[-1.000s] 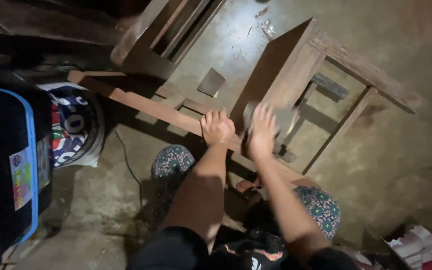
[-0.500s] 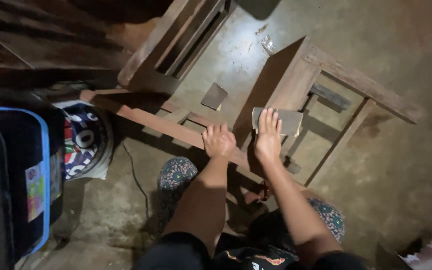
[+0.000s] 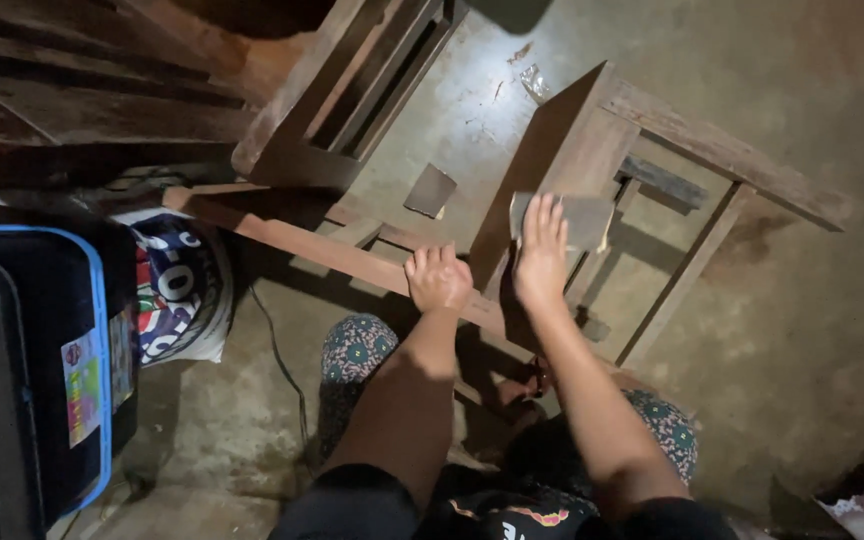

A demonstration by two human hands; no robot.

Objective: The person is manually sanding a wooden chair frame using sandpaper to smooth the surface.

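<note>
Head view, right hand (image 3: 542, 255) flat on sandpaper (image 3: 577, 220), sheet lying crosswise

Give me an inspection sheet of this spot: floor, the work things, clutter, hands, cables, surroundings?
Surface: bare concrete floor, stained, dimly lit.
Job's things: wooden frame lying on its side; grey sandpaper pressed on it.
Clutter: loose paper square; printed sack; scraps at the lower right corner.
Hands: left hand grips a rail; right hand flat on the sandpaper.
Cables: thin dark cord on the floor by the sack.
Surroundings: black case with blue trim; stacked timber top left.
</note>
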